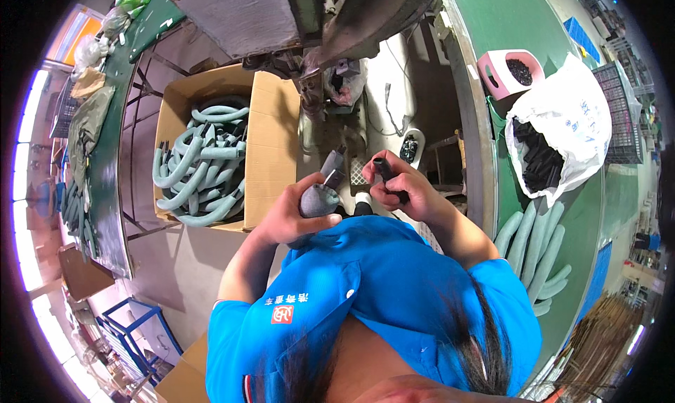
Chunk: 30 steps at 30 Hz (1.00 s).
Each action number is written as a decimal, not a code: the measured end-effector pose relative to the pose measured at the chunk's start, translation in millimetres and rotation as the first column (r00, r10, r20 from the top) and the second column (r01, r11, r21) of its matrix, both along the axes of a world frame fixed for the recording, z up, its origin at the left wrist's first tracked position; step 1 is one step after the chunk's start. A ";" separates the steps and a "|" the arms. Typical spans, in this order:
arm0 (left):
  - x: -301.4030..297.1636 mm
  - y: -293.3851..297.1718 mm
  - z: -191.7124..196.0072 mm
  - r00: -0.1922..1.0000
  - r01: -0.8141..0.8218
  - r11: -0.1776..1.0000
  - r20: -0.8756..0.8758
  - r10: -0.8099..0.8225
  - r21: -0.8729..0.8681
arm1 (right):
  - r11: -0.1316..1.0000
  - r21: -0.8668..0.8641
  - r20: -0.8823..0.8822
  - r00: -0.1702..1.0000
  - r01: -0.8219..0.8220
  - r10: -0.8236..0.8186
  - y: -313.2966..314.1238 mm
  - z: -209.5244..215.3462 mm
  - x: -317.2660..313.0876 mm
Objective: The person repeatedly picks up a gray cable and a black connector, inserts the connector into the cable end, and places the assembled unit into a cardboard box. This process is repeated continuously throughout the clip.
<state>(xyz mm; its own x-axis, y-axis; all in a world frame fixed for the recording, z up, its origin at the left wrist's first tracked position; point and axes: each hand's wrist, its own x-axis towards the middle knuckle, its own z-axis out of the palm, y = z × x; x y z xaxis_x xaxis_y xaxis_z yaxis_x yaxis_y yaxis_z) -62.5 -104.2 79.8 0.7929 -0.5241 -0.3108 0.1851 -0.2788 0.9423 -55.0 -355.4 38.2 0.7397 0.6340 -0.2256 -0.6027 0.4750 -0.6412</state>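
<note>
My left hand (pixel 285 213) is closed round a grey-green padded tube (pixel 320 201), whose rounded end faces me. The tube's far part (pixel 333 164) shows past my fingers, with a dark tip. To its right, my right hand (pixel 415 192) pinches a short black sleeve (pixel 383 168) with a hollow end, apart from the tube. An open cardboard box (pixel 273 150) at the left holds many curved grey-green tubes (pixel 204 171), some with black ends. Straighter grey-green tubes (pixel 531 245) lie on the green table at the right.
A white plastic bag (pixel 576 107) of black sleeves (pixel 538 160) sits on the right-hand green table (pixel 485 16). Beyond it stands a pink container (pixel 496 76) with small black pieces. A large metal machine (pixel 239 16) overhangs the space ahead. Another green table (pixel 116 157) runs along the left.
</note>
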 end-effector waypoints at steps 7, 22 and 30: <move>2.2 6.4 6.0 0.991 0.091 0.994 -0.094 -0.095 -0.055 | 0.981 0.070 -0.085 0.979 -0.181 0.186 -1.0 24.4 10.6; 2.8 9.7 11.6 0.975 0.173 0.984 -0.133 -0.178 -0.050 | 0.805 -0.586 0.488 0.756 -0.086 0.437 -10.5 62.2 38.3; 17.0 2.7 7.3 0.948 0.308 0.949 -0.106 -0.300 0.068 | 0.772 -0.630 0.579 0.609 -0.086 0.541 11.1 35.4 57.8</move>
<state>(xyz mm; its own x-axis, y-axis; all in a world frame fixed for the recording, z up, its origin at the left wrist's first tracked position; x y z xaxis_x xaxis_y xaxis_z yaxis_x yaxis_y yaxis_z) -45.5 -101.5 87.2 0.5652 -0.7053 -0.4278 0.1653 -0.4113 0.8964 2.8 -344.3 73.6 0.5738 0.8143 -0.0878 0.0970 -0.1740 -0.9799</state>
